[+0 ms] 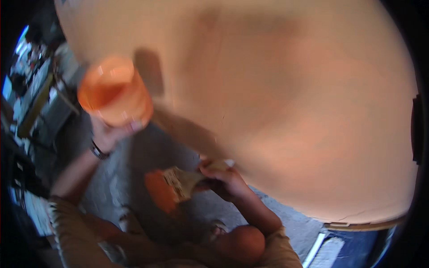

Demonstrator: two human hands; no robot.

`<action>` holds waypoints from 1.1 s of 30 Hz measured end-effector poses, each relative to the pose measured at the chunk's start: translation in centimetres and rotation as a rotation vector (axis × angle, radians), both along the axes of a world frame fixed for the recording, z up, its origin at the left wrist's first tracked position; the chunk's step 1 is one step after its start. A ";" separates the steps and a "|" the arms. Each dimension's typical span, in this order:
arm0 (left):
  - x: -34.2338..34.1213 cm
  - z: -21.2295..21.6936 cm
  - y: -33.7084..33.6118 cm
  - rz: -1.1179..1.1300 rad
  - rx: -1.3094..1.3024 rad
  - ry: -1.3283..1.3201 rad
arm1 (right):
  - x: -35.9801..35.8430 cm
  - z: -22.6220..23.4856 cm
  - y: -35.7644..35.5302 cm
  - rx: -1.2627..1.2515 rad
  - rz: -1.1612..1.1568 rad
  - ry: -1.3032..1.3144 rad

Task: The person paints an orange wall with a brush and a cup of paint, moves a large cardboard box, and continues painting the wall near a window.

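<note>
My left hand [111,131] is closed around the lower part of an orange plastic cup [145,100], tilted so its open mouth shows. Orange liquid, apparently paint, lies inside. A black band circles that wrist. In my right hand [223,181] is the handle of a wide flat paintbrush [181,184], its bristles coated orange and pointing left. The brush is apart from the large pale orange panel [268,111], which spreads across the upper and right part of the view. Shadows fall on the panel. The cup is close to its left edge, with some motion blur.
Grey floor [107,192] lies beneath my arms. On the far left are a bench-like frame [38,105] and blurred clutter. A dark blue object with a white strip [321,252] is under the panel's lower right edge.
</note>
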State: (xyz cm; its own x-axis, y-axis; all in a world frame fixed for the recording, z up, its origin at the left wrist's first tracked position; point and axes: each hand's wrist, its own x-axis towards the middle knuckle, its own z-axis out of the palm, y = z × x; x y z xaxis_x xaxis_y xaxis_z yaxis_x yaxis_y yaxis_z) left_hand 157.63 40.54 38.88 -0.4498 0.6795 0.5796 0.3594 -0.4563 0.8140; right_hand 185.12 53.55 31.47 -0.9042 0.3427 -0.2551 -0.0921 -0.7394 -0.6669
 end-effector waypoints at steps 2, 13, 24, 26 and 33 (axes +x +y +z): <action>-0.7 1.9 -0.1 0.136 -0.107 0.151 | -1.5 -1.4 0.3 -0.134 0.084 -0.060; 0.0 2.2 -4.9 0.735 -0.137 0.483 | -9.0 -2.4 -2.5 0.204 0.173 0.015; 6.1 -4.3 -6.2 0.440 0.134 0.090 | -0.3 14.6 2.3 0.868 -0.235 0.565; 6.5 -4.2 -6.1 0.407 0.193 0.103 | -0.6 18.6 -0.2 1.104 -0.114 0.614; 7.0 -4.4 -8.6 0.385 0.224 0.050 | -6.5 22.9 -11.3 1.532 0.211 0.444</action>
